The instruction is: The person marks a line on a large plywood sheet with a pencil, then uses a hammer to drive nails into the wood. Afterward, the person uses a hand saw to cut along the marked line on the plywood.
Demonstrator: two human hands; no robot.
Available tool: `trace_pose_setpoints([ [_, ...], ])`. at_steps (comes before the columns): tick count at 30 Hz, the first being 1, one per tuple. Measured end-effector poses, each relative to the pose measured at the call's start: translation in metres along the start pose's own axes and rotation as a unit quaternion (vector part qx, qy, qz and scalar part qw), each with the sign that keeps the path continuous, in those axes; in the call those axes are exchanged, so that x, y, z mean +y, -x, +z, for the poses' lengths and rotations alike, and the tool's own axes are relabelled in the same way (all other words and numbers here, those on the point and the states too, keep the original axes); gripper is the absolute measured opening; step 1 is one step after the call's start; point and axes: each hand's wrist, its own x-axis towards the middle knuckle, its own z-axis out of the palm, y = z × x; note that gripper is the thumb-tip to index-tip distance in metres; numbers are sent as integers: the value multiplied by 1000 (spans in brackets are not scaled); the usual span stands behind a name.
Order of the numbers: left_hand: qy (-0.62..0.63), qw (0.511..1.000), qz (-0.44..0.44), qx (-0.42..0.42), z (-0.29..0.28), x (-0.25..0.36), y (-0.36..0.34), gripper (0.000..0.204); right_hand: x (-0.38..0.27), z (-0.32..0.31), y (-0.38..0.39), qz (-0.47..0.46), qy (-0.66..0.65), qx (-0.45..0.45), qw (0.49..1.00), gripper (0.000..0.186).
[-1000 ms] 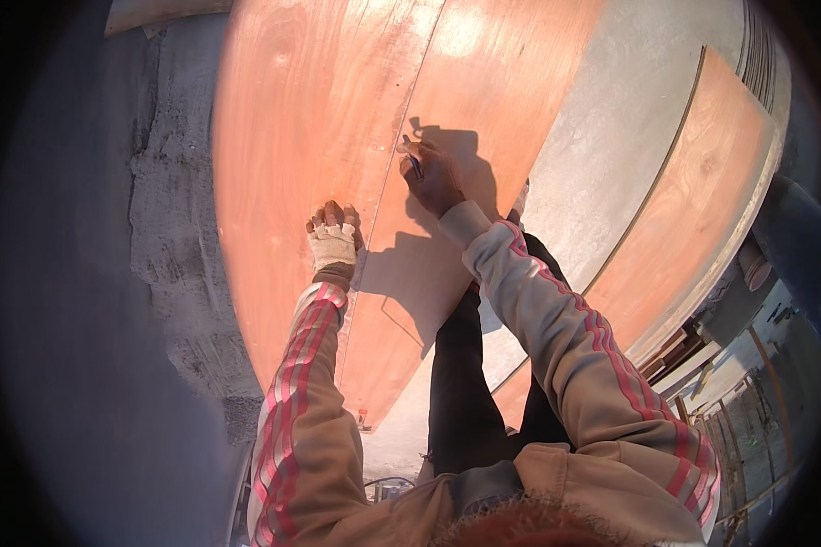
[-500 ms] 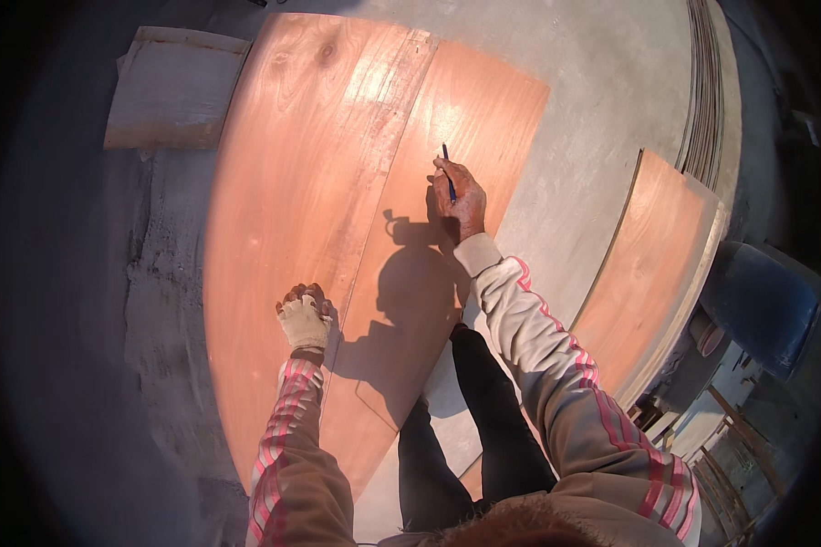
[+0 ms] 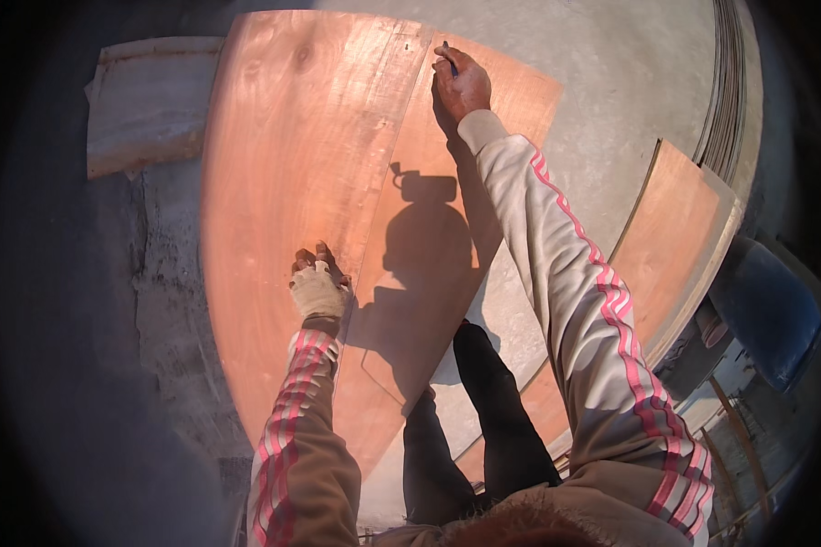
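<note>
A large sheet of reddish plywood (image 3: 274,164) lies in front of me, with a long thin line running lengthwise across it; whether it is a seam or a drawn mark, I cannot tell. My right hand (image 3: 466,84) is bare and reaches to the sheet's far part, close beside that line. Its fingers pinch a slim dark blue pen (image 3: 453,69), mostly hidden by the hand. My left hand (image 3: 319,287), in a pale fingerless glove, rests on the plywood nearer to me, just left of the line, fingers apart and holding nothing.
A grey-white board (image 3: 150,109) lies beyond the sheet at the far left. To the right are a narrower plywood piece (image 3: 670,228), a stack of thin sheets (image 3: 725,91) and a blue plastic container (image 3: 764,310). My shadow falls across the plywood; my legs stand at its near right edge.
My right hand has moved far forward along the line with the pen. My left hand has slid slightly forward and right, its fingers now more extended.
</note>
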Motion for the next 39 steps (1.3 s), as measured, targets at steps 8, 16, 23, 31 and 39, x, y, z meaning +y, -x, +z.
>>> trace_pose_setpoints([
  [8, 7, 997, -31, -65, -20, 9, -2, 93, -9, 11, -16, -29, 9, -8, 1000, 34],
  [16, -3, 994, -41, -97, -13, 5, 1, 93, -1, 16, -24, 5, -15, -14, 1000, 35],
  [23, -13, 996, -27, -80, -6, 1, 0, 95, -5, 13, -26, 10, -23, -19, 999, 37],
  [31, -4, 996, -27, -85, -10, -1, 0, 93, -1, 12, -24, -36, 19, -5, 999, 38],
  [39, -10, 992, -34, -125, -14, 5, -5, 93, 19, 10, -28, -24, -42, -53, 997, 32],
])
